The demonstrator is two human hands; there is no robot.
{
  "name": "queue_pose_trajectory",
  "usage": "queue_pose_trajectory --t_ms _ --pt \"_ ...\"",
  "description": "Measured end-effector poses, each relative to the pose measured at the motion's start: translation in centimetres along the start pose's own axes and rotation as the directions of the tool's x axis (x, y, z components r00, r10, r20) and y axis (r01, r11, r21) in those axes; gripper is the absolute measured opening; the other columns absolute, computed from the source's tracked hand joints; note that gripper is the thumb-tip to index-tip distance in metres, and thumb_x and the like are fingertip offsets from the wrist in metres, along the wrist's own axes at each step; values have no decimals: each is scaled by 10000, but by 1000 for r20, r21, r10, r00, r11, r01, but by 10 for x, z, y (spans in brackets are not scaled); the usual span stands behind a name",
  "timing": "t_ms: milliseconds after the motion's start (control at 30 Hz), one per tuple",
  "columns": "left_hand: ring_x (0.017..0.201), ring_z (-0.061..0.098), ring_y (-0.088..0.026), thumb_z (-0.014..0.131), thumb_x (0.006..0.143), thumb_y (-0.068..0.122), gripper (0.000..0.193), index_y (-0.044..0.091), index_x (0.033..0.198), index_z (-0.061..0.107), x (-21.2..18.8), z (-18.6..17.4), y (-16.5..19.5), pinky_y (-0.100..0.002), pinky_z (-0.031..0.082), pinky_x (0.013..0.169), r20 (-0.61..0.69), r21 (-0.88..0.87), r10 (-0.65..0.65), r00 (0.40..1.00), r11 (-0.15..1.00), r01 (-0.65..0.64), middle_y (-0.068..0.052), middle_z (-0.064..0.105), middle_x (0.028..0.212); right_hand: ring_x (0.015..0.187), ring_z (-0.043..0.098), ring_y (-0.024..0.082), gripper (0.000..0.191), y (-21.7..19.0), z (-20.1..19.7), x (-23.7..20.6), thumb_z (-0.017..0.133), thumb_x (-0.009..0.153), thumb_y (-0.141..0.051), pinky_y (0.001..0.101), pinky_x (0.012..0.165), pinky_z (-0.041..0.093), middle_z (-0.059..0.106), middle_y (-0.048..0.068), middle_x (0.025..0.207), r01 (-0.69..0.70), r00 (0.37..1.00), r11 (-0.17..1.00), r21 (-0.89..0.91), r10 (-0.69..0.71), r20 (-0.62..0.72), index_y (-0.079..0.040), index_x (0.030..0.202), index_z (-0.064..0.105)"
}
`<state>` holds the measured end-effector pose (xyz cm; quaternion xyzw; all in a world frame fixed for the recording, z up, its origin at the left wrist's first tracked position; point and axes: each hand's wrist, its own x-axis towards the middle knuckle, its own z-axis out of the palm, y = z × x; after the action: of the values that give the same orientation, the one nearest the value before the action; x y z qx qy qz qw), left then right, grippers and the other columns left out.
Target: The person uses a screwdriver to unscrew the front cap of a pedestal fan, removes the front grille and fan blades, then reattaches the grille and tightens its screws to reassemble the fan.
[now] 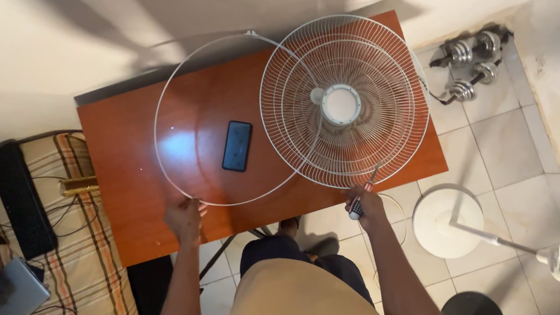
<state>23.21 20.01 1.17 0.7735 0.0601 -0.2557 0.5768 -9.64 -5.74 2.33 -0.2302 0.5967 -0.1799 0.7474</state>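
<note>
Nearest the camera is the person's tan shirt [315, 313], from which both bare arms reach out over the reddish-brown bench [134, 179]. The left hand [184, 216] has its grip closed on the near edge of a thin white ring [173, 73], which lies flat on the bench and circles a dark phone [237, 145] just beyond that hand. The right hand [366, 207] grips a screwdriver [362, 197], its shaft pointing away toward the white wire fan guard [344, 104], whose rim sits just beyond the fingers and overlaps the ring. Right of this hand, on the tiled floor, stands a round white fan base [446, 221].
</note>
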Motion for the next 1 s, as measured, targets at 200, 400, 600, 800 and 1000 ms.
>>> queue_pose_trajectory --t_ms 200,400,600,800,1000 --pt "736 727 -273 657 1016 68 235 -163 998 695 -15 -29 34 -381 605 639 -73 256 197 978 951 -172 -211 717 843 596 614 228 104 -6 4 3 594 947 -53 358 474 505 631 141 776 63 997 994 84 -58 -60 41 955 637" --pt "751 757 -235 630 980 44 220 -147 1062 702 -25 -64 75 -333 658 653 -95 259 302 949 928 -269 -188 735 878 602 618 222 114 -8 4 2 576 936 -45 353 466 503 644 158 776 78 990 994 77 -68 -124 35 958 653" --pt "729 757 -247 665 952 13 199 -127 1076 734 -57 -89 136 -332 650 626 -104 436 379 919 848 -301 -220 743 875 557 607 231 55 -8 4 4 601 885 41 350 450 490 601 153 721 63 991 997 42 -57 -120 70 918 633" --pt "730 749 -258 683 1026 16 175 -79 1148 765 -99 -144 218 -363 638 669 -166 616 443 881 744 -259 -215 749 878 543 601 232 99 -3 6 3 573 861 59 349 453 492 607 163 696 90 991 996 -5 -90 -102 59 924 649" --pt "866 742 -293 635 1174 86 290 -196 1237 662 -134 -177 282 -392 639 736 -82 602 491 867 718 -350 -260 704 950 560 624 214 145 -11 -1 0 537 908 -3 351 461 522 651 136 717 97 989 995 -26 -99 -111 41 920 674"
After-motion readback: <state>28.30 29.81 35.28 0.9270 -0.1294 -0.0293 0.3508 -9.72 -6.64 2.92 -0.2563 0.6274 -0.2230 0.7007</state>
